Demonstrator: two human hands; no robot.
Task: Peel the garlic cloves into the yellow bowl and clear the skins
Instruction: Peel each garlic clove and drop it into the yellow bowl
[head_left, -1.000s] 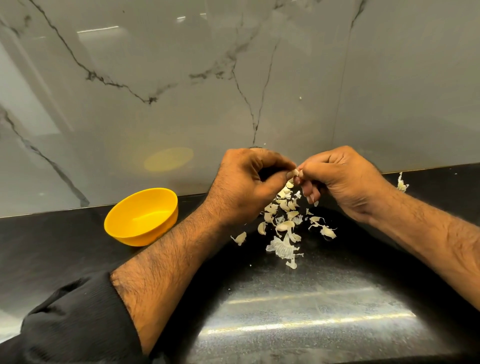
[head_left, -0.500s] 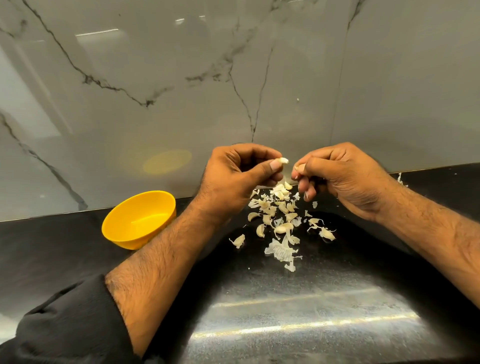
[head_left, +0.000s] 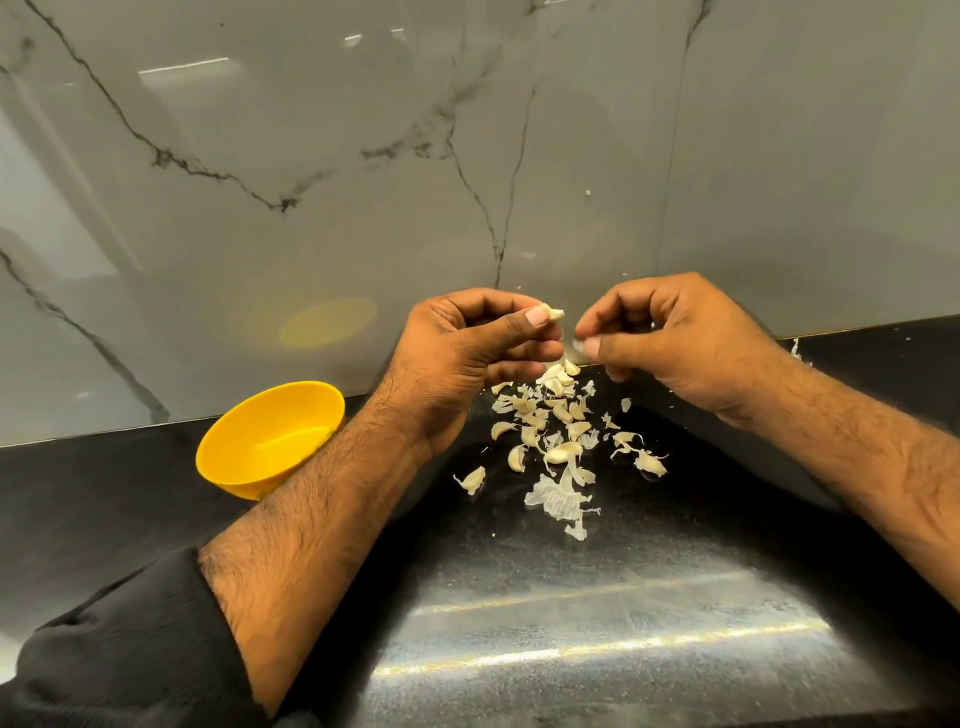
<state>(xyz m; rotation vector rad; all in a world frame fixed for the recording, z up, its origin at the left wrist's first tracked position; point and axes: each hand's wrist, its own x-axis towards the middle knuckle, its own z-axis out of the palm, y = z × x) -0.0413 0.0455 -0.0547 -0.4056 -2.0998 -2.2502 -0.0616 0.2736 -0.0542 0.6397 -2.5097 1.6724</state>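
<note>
Black speckled surface (head_left: 597, 613) under me, marble wall behind. My left hand (head_left: 467, 353) pinches a garlic clove (head_left: 555, 314); my right hand (head_left: 670, 338) pinches a bit of skin (head_left: 577, 347), just apart. Skins and cloves (head_left: 558, 436) lie scattered below; yellow bowl (head_left: 260, 441) sits left.

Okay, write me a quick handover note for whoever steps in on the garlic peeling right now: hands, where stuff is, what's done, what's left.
Left hand: pinches a garlic clove between thumb and fingers, held above the pile.
Right hand: pinches a scrap of skin, apart from the clove.
Pile: cloves and loose skins mixed on the black counter, below the hands.
Yellow bowl: on the counter to the left, partly behind the left forearm; no cloves visible in it.
Done: some skins are off, judging by the loose pieces.
Left: finish the held clove, drop it in the bowl, peel the rest, clear the skins.
</note>
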